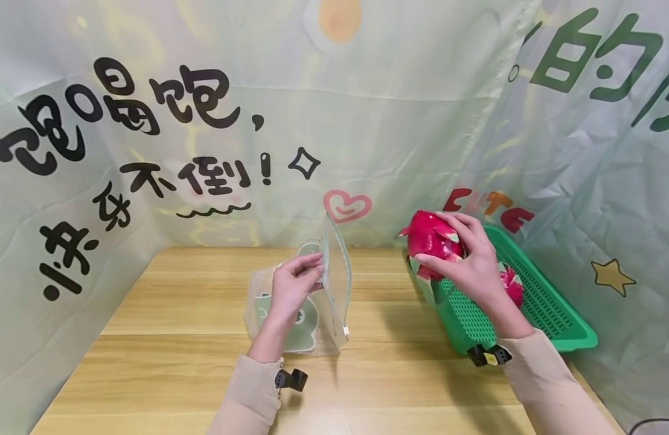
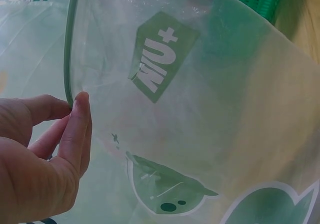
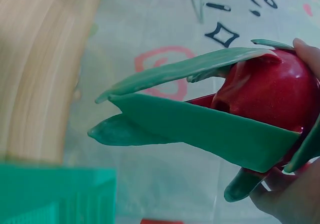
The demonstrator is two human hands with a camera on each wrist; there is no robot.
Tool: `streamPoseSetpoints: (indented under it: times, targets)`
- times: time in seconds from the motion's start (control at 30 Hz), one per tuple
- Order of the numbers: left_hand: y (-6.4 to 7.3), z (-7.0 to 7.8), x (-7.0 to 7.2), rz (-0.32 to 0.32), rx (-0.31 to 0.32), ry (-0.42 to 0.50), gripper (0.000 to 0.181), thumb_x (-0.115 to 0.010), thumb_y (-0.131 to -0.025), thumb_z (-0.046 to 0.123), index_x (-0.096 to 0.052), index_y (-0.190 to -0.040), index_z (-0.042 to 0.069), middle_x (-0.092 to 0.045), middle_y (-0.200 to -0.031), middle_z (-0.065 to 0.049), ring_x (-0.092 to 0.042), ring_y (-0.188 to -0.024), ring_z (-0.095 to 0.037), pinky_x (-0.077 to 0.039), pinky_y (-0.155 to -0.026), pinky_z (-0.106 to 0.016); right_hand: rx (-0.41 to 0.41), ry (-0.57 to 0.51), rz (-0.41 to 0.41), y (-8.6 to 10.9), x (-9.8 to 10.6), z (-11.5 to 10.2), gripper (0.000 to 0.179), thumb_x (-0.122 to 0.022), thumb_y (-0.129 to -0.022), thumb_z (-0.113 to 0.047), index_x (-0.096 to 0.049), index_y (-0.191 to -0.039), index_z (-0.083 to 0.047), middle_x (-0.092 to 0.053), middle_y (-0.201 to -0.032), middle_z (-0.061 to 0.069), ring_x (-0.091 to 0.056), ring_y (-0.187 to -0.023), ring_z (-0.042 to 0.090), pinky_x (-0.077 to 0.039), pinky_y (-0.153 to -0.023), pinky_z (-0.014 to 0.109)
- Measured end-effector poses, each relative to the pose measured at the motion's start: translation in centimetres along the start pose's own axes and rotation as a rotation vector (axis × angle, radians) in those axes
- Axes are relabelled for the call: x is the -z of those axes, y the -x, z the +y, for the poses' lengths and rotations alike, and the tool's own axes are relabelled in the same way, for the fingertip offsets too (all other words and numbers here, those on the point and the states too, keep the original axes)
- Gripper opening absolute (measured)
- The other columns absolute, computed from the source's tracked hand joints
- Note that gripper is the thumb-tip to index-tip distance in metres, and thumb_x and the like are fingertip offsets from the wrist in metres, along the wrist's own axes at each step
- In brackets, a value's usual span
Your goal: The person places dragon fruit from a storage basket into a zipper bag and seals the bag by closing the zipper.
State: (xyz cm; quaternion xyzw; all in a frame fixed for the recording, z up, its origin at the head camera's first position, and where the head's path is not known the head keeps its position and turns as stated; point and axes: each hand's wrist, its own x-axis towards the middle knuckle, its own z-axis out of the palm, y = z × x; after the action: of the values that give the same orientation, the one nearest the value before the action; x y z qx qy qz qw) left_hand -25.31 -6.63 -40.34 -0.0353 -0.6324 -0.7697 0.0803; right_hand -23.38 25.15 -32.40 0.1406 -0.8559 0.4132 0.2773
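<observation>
Two beige sleeves (image 1: 247, 389) run off the lower edge. The left hand (image 1: 292, 285) pinches a clear bag (image 1: 306, 331) by its top edge between thumb and fingers, covering part of its print on the counter (image 1: 166, 344). The right hand (image 1: 470, 257), fingers spread wide, grips a red dragon fruit (image 1: 424, 237) over the green basket (image 1: 576, 343)'s far-left end; another red fruit (image 1: 512, 287) inside is partly hidden behind that wrist. Beyond, lettering on the cloth backdrop (image 1: 410, 139) is cut off at both sides.
</observation>
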Motion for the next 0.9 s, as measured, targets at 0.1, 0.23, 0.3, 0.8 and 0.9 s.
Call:
streamPoseSetpoints:
  times: [0.1, 0.23, 0.3, 0.8, 0.9]
  targets:
    - [0.0, -0.1, 0.0, 0.000, 0.002, 0.000, 0.029, -0.073, -0.092, -0.004, -0.073, -0.121, -0.005, -0.072, -0.108, -0.017, -0.071, -0.085, -0.011, -0.065, -0.070, -0.027, -0.010, -0.029, -0.013, -0.2, -0.7, -0.8, 0.075, -0.091, -0.081, -0.018, -0.059, -0.148, -0.025, -0.048, -0.147, 0.006, -0.046, -0.131, 0.025, -0.050, -0.081, 0.007]
    - [0.0, -0.1, 0.0, 0.003, 0.001, -0.006, 0.029, -0.074, -0.092, -0.004, -0.073, -0.121, -0.004, -0.073, -0.108, -0.017, -0.071, -0.086, -0.011, -0.065, -0.071, -0.027, -0.023, -0.071, -0.018, -0.7, -1.4, -2.0, 0.073, -0.090, -0.082, -0.019, -0.059, -0.148, -0.025, -0.048, -0.147, 0.005, -0.048, -0.130, 0.024, -0.053, -0.081, 0.010]
    - [0.1, -0.1, -0.1, 0.003, -0.001, -0.008, 0.029, -0.074, -0.092, -0.004, -0.073, -0.121, -0.004, -0.073, -0.108, -0.017, -0.071, -0.086, -0.011, -0.065, -0.071, -0.027, -0.034, -0.096, -0.022, -0.9, -1.9, -2.6, 0.072, -0.090, -0.083, -0.021, -0.059, -0.147, -0.027, -0.048, -0.147, 0.003, -0.049, -0.129, 0.023, -0.055, -0.080, 0.012]
    - [0.2, -0.2, -0.3, -0.025, -0.007, 0.013, 0.030, -0.072, -0.092, -0.006, -0.072, -0.122, -0.006, -0.072, -0.110, -0.018, -0.071, -0.087, -0.012, -0.066, -0.072, -0.028, -0.055, -0.299, -0.012, -3.0, -4.6, -6.7, 0.067, -0.088, -0.085, -0.029, -0.060, -0.146, -0.035, -0.049, -0.145, -0.005, -0.052, -0.127, 0.021, -0.063, -0.087, 0.033]
    - [0.2, -0.3, -0.4, -0.025, -0.004, 0.013, 0.030, -0.072, -0.092, -0.005, -0.072, -0.122, -0.006, -0.073, -0.109, -0.017, -0.072, -0.087, -0.012, -0.066, -0.072, -0.028, -0.041, -0.347, -0.002, -3.4, -5.1, -7.4, 0.066, -0.088, -0.085, -0.028, -0.061, -0.145, -0.035, -0.050, -0.144, -0.004, -0.054, -0.126, 0.022, -0.064, -0.086, 0.034]
